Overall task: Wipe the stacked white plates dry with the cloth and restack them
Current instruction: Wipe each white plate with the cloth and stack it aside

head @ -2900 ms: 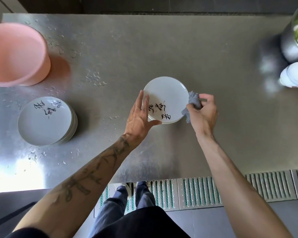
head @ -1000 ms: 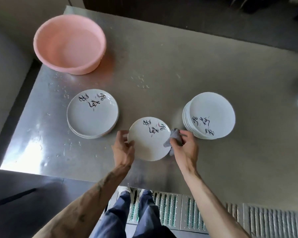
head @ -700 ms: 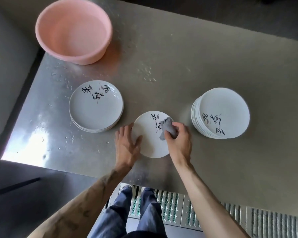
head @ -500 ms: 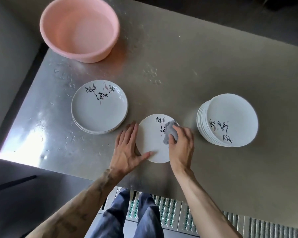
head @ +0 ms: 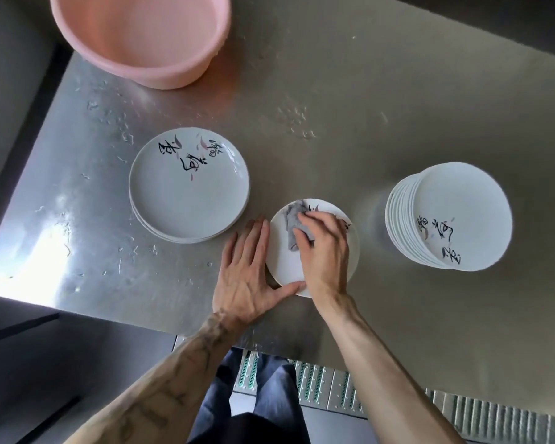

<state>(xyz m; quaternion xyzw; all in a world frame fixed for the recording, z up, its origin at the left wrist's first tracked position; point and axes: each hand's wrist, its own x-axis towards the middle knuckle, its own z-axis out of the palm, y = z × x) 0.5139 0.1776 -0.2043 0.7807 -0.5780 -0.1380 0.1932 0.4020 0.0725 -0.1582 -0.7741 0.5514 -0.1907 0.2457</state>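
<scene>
Right hand (head: 326,248) grip clamped on grey cloth (head: 291,229) atop single plate (head: 284,265); left hand (head: 247,274) flat (grip apart) at its 9 o'clock rim.

Steel table (head: 382,100), wet with droplets | glare on its left corner | slotted drain grating (head: 321,382) below | dark floor (head: 45,363)
</scene>
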